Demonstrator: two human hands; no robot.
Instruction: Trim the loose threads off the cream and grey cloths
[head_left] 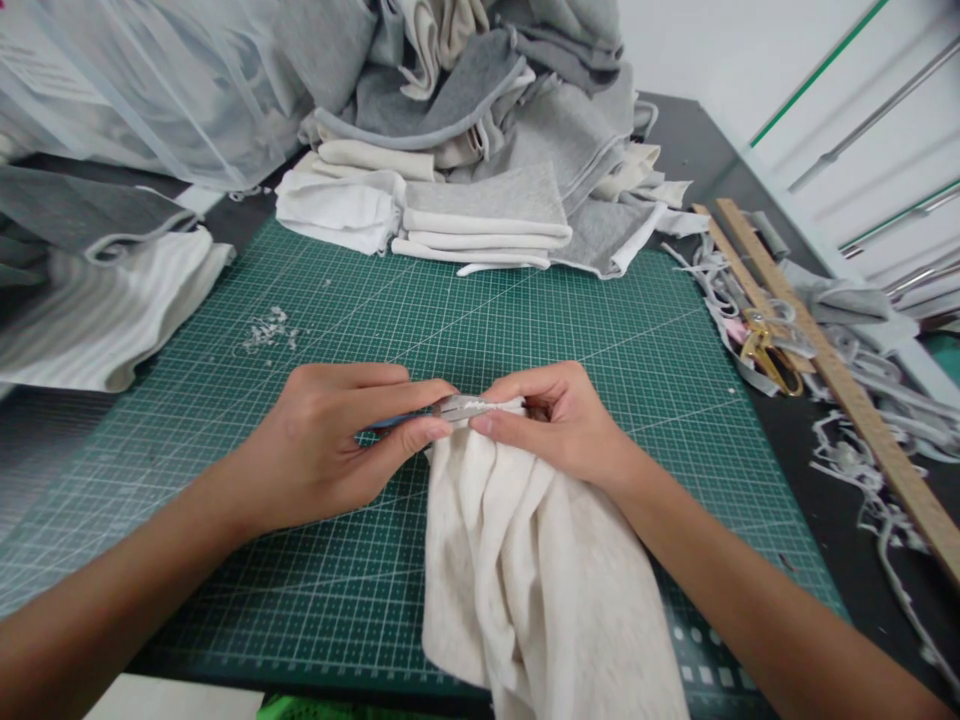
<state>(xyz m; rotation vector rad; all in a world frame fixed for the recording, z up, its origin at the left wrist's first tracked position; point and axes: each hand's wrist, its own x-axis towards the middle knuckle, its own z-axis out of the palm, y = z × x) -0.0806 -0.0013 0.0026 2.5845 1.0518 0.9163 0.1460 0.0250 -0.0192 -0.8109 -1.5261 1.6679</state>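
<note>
— Hands first, pls: what's each one on?

— Left hand (337, 440) pinched shut on small snips (459, 406), thumb + forefinger over the metal blades, a bit of blue handle showing behind. Right hand (551, 415) clamped on top edge of cream cloth (517, 560), fingers bunching it so the edge sits right at the blade tips.

— Where's the cloth lying?

— Hangs from the right hand toward the person, over near edge of green cutting mat (225, 400). Held up like that prob. to keep the edge taut and in view.

— Around it?

— Folded grey and white fabric stack (480, 215) at far side of mat, w/ thread bits (266, 330) on the mat to the left. Gold scissors (769, 355) and wooden ruler (847, 390) lie on the dark worktop (810, 480) to the right, among offcut strips (862, 460), well apart from both hands.
</note>
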